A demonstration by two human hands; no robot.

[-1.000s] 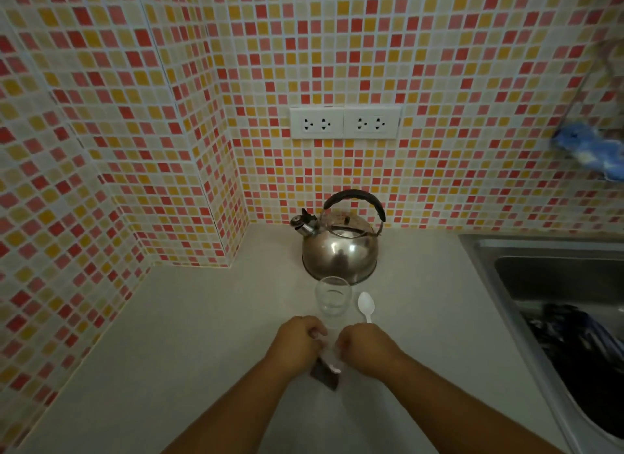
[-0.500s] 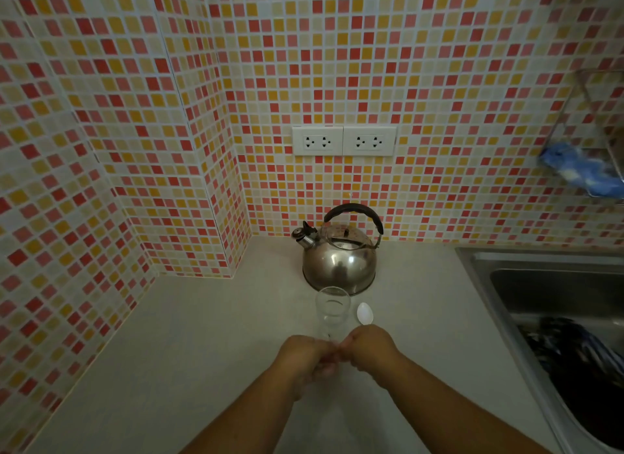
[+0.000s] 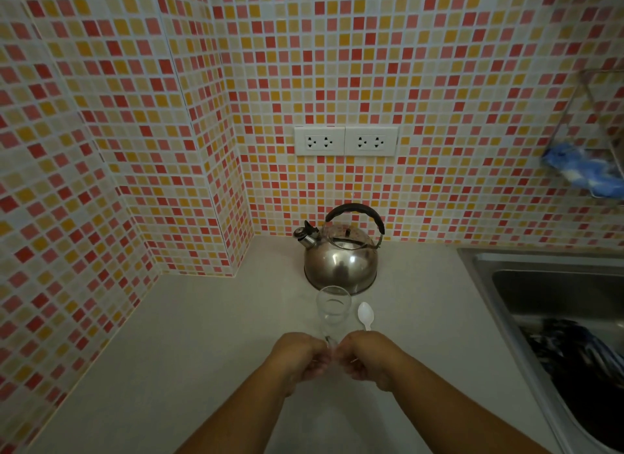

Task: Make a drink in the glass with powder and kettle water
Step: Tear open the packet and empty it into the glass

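A clear empty glass (image 3: 332, 310) stands upright on the pale counter (image 3: 189, 335), just in front of a steel kettle (image 3: 341, 264) with a black handle. A white plastic spoon (image 3: 365, 315) lies right of the glass. My left hand (image 3: 299, 357) and my right hand (image 3: 369, 355) meet fingertip to fingertip just in front of the glass's base. Both pinch a small powder sachet (image 3: 332, 350), of which only a pale sliver shows between the fingers.
A steel sink (image 3: 540, 284) at the right holds dark dishes (image 3: 580, 369). A wire rack with a blue cloth (image 3: 584, 169) hangs on the right wall. Two white sockets (image 3: 345, 141) sit above the kettle. Tiled walls close the left and back.
The dark sachet that hung below my hands is now tucked between the fingers. My hands have drawn together nearer the glass. The view has tilted upward.
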